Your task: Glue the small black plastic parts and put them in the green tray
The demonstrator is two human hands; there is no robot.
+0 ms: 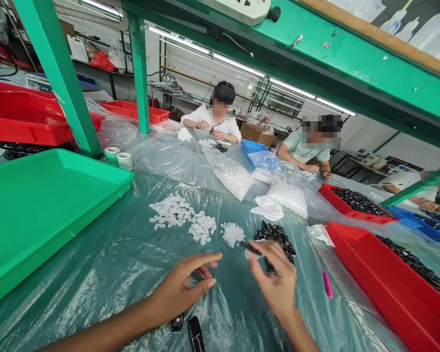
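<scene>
While the right hand (277,275) pinches a black piece (249,248) beside the black pile (283,236), the left hand (181,288) curls loosely, holding nothing; two black cases (195,334) lie apart, possibly done, the pile remaining.

We record a bench (220,303) with a green top under wrinkled clear sheeting (106,293). On it, left, we find a green tray (44,205), with two tape rolls (124,160) just beyond its far corner. Mid-surface we count three heaps of small white pieces (171,210); just right of them, a pile of black parts (278,233). Two more black parts (196,335) lie at the near side. Rightward we note a pink object (327,285) and a long red tray (374,278); farther back, bags of white pieces (288,194).
</scene>
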